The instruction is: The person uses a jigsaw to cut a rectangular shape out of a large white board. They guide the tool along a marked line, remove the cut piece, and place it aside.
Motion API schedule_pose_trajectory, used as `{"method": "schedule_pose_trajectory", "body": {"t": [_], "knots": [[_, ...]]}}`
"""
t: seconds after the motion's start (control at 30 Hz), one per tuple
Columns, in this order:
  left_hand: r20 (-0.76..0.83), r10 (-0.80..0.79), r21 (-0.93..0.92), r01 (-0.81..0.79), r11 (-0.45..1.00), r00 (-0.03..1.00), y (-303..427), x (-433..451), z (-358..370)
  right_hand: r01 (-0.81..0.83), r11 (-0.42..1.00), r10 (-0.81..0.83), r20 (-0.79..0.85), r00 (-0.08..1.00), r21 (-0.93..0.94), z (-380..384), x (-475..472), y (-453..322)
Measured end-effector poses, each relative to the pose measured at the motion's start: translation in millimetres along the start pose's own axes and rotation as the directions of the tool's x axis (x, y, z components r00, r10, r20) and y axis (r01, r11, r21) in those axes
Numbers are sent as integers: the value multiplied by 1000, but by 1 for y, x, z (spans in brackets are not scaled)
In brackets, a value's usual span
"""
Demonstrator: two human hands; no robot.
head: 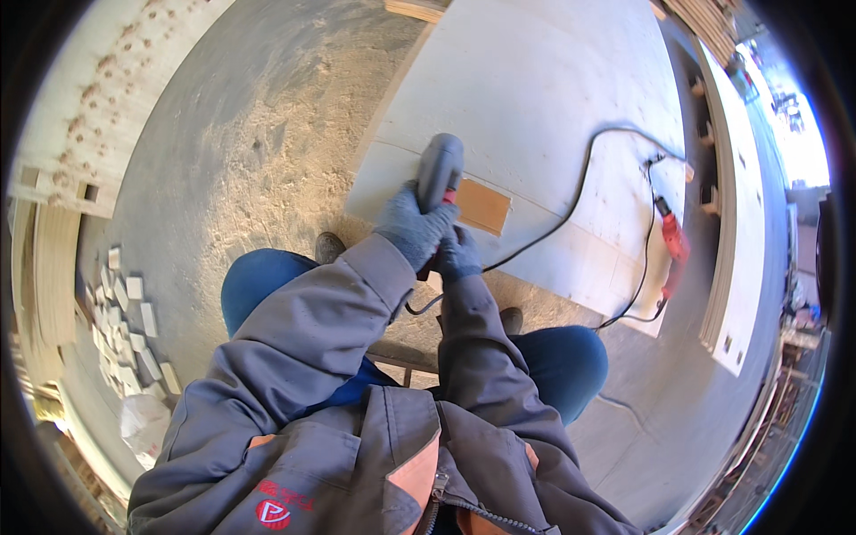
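Observation:
A corded power tool (441,167) with a grey body and red parts is gripped by both gloved hands over the near edge of a large pale plywood sheet (535,87). My left hand (411,217) wraps round its middle. Closer to my body, my right hand (459,254) closes on its rear part, partly hidden by the left hand and sleeve. The tool's working end is not clearly visible. Just right of the tool, an orange-brown rectangle (483,206) lies on the sheet. A black cable (568,214) runs across the sheet.
A red corded drill (674,244) lies at the sheet's right side. Small wood blocks (124,334) lie heaped on the floor at left, near a plastic bag (144,424). Stacked plywood (742,221) stands at right, another stack (53,267) at left. Sawdust (301,140) covers the floor.

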State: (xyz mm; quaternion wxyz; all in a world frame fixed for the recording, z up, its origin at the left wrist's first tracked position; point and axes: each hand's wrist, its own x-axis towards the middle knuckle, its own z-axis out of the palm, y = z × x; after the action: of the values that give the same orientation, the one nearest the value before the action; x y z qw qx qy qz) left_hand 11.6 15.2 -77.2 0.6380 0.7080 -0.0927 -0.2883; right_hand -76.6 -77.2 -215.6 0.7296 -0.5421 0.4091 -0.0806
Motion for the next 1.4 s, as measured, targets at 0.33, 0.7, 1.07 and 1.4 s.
{"method": "schedule_pose_trajectory", "body": {"t": [0.33,0.7,1.07,1.4], "knots": [[124,93,219,-119,969,988,5,-49,9,84,959,-47,-141,989,272,-12,-48,-58],[202,180,305,-236,923,963,29,-62,7,85,953,-23,-211,977,291,-39,-79,-41],[230,184,274,-244,930,956,24,-65,27,105,927,-10,-258,966,359,-53,-87,-33],[292,199,231,-271,934,936,43,-72,45,101,913,4,-256,967,395,-68,-91,-32]]}}
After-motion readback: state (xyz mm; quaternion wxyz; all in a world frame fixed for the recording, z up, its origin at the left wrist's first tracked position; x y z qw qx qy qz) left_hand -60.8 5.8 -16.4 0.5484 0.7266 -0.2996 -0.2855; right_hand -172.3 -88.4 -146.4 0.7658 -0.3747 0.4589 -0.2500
